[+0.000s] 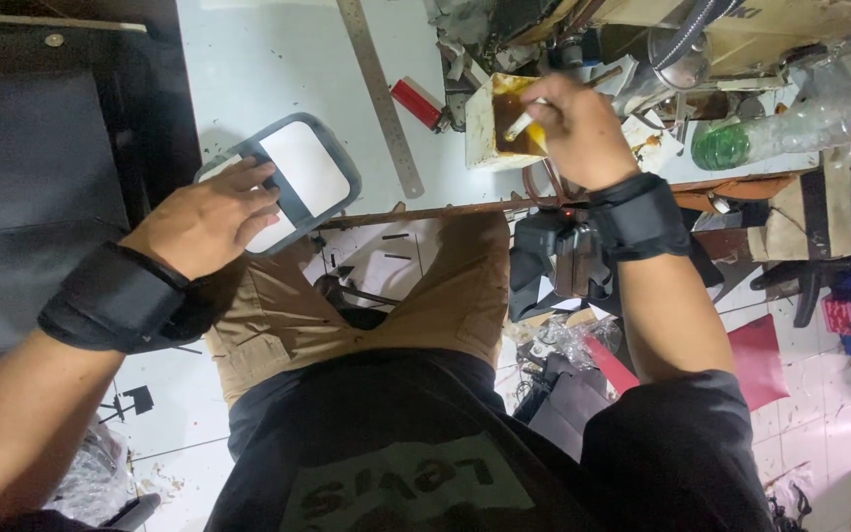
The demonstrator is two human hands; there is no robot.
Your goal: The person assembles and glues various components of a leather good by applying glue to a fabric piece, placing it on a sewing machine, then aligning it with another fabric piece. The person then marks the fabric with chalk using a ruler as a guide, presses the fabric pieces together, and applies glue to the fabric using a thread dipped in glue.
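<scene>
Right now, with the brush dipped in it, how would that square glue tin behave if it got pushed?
The tin looks open-topped with amber liquid inside, so a shove could slop it. Its boxy shape probably slides rather than rolls. The right hand holds a brush in it, which might lever it over.

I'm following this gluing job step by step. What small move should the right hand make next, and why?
Probably lift the brush out of the glue tub and carry it across to the grey-framed white panel. The right hand has the brush tip dipped in the amber glue, while the left hand pins the panel flat at the table edge, apparently uncoated.
</scene>
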